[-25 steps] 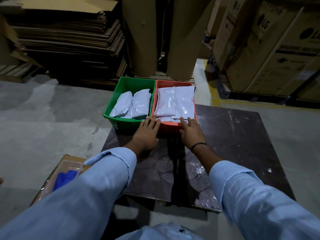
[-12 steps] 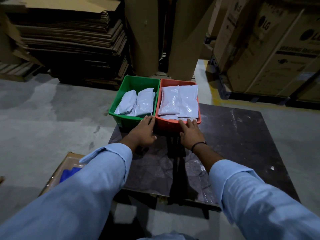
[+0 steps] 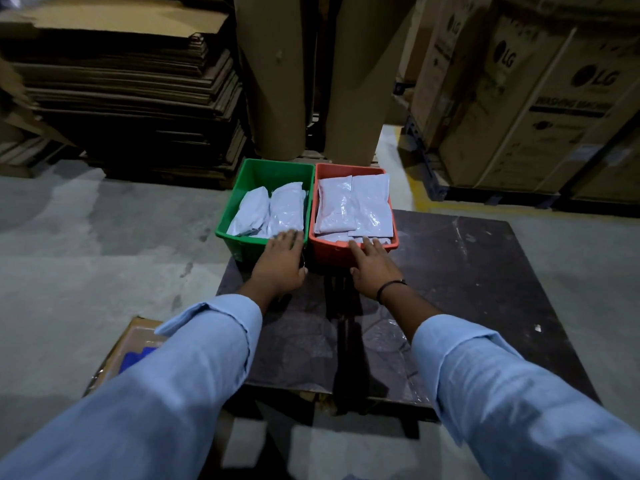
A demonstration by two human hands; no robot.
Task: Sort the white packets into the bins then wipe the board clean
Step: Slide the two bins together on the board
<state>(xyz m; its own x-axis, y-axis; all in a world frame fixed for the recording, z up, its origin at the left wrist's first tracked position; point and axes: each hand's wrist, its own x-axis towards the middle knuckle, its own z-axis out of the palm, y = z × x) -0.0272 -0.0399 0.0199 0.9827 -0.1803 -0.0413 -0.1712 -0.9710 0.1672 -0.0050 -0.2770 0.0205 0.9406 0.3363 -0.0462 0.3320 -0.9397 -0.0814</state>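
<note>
Item: one dark board (image 3: 467, 271), scuffed and glossy in patches, lying low over a grey concrete floor (image 3: 86, 237). Item: one green bin (image 3: 244, 249) and one red bin (image 3: 332, 256), side by side at the board's far left corner, green to the left. Item: white packets in the green bin (image 3: 270, 211), at least two, lying lengthwise and slightly overlapped. Item: white packets in the red bin (image 3: 353, 206), stacked flat in more than one layer; none lay on the bare board. Item: left hand (image 3: 282, 263), fingers straight and close together, laid over the green bin's near rim, gripping nothing. Item: right hand (image 3: 375, 263), fingers straight and a little spread, pressed against the red bin's near wall and rim, likewise gripping nothing; a dark band (image 3: 389, 289) circled its wrist. The two hands were apart, one to each bin. Both arms wore light blue sleeves (image 3: 194, 358). Item: a flat carton (image 3: 138, 336) on the floor at the near left, with something blue (image 3: 133, 356) in it, partly hidden by the left sleeve. Item: a tall stack of cardboard sheets (image 3: 121, 98), far left. Item: two upright brown rolls (image 3: 277, 81) behind the bins. Item: large printed boxes (image 3: 536, 98), far right, beside a yellow floor line (image 3: 419, 199).
</note>
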